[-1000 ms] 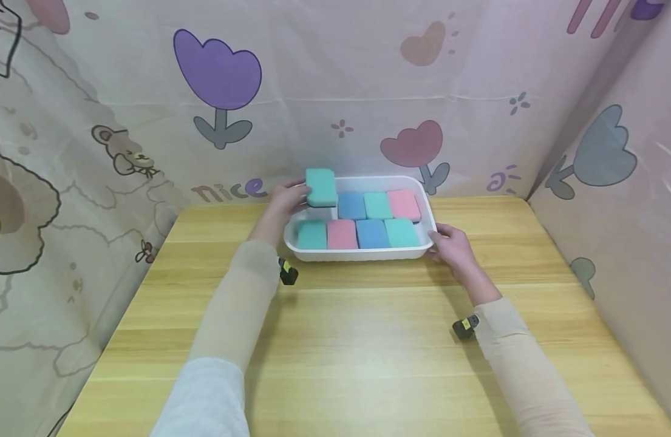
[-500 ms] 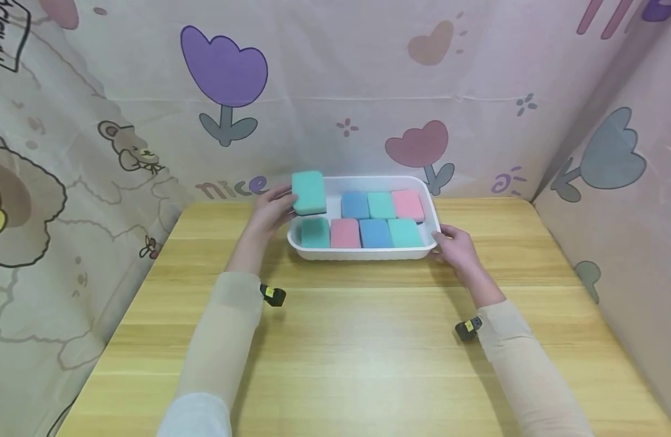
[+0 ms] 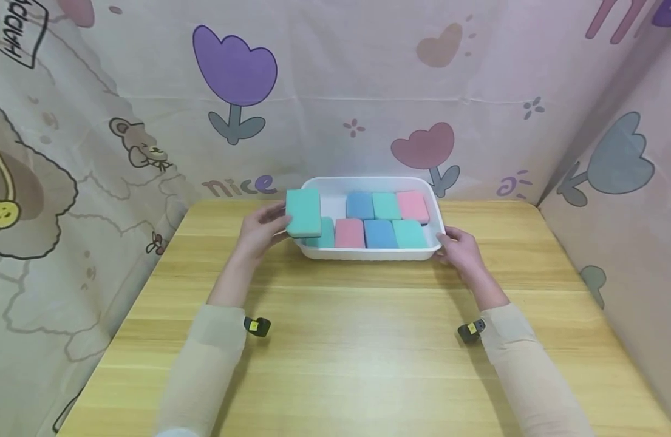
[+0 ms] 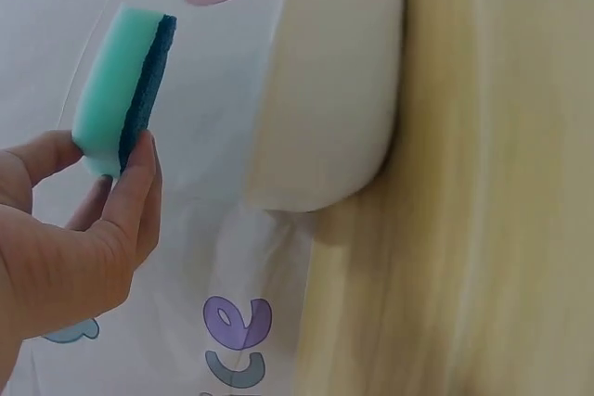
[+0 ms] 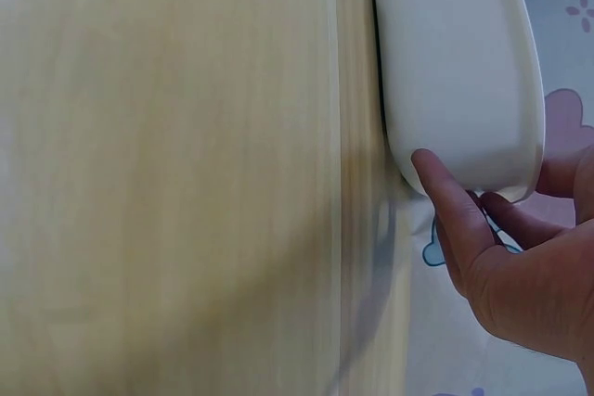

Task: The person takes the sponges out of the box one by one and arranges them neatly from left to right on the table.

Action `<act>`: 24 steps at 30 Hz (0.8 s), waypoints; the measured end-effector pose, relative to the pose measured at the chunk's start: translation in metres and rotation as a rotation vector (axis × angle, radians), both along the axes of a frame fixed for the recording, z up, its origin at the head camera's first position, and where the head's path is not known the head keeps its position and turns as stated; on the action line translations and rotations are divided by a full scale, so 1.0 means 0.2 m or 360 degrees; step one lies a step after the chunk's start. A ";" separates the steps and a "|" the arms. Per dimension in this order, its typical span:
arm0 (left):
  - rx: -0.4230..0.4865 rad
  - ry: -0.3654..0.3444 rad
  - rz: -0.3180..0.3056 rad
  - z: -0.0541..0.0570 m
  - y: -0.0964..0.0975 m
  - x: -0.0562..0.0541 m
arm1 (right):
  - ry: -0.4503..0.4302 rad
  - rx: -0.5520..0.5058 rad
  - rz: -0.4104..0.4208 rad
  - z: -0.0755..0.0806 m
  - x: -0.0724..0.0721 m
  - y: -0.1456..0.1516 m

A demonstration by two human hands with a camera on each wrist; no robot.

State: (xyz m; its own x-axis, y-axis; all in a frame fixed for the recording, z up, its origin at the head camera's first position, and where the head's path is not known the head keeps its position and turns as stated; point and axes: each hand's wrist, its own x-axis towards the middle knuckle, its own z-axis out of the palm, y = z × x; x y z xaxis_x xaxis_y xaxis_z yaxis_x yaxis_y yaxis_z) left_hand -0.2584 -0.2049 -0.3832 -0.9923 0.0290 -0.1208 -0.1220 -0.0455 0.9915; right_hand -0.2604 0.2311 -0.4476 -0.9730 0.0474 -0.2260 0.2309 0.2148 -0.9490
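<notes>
My left hand (image 3: 260, 232) pinches a mint-green sponge (image 3: 303, 212) between thumb and fingers, raised at the left end of a white plastic tray (image 3: 370, 255). In the left wrist view, a dark scouring layer (image 4: 147, 90) backs the sponge. My right hand (image 3: 462, 249) grips the tray's right end, its thumb at the rim and its fingers against the outer wall (image 5: 464, 62). Two rows of sponges lie in the tray, among them a pink sponge (image 3: 349, 233) and a blue sponge (image 3: 359, 205). The held sponge partly hides a green sponge (image 3: 326, 233) in the front left corner.
Under the tray is a light wooden table (image 3: 362, 346), the tray standing near its back edge. A printed cloth (image 3: 335, 73) hangs right behind, with more cloth at both sides. Each wrist wears a small black camera (image 3: 257, 326).
My left hand has carried the green sponge from over the tray's back left to its front left, leftward and toward me. My right hand keeps its hold on the tray.
</notes>
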 end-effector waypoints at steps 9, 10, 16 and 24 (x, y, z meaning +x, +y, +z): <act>-0.0158 0.0010 -0.0046 -0.01 -0.02 0.16 | -0.0008 -0.0009 0.0002 0.00 0.00 0.01; -0.0168 0.0009 -0.0054 -0.02 -0.03 0.17 | -0.0005 -0.0010 0.0002 0.00 0.00 0.01; -0.0257 0.0017 -0.0110 -0.04 -0.08 0.26 | -0.0004 -0.0006 -0.0004 0.00 0.00 0.00; -0.0317 -0.0040 -0.0145 -0.09 -0.12 0.36 | 0.0002 -0.0002 -0.0004 -0.01 0.00 0.00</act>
State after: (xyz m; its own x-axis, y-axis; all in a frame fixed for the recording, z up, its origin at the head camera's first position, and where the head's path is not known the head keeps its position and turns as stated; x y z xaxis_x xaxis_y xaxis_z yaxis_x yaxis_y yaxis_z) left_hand -0.1872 -0.2293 -0.4007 -0.9832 0.0918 -0.1578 -0.1414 0.1636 0.9763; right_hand -0.2603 0.2314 -0.4489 -0.9732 0.0493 -0.2248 0.2301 0.2130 -0.9496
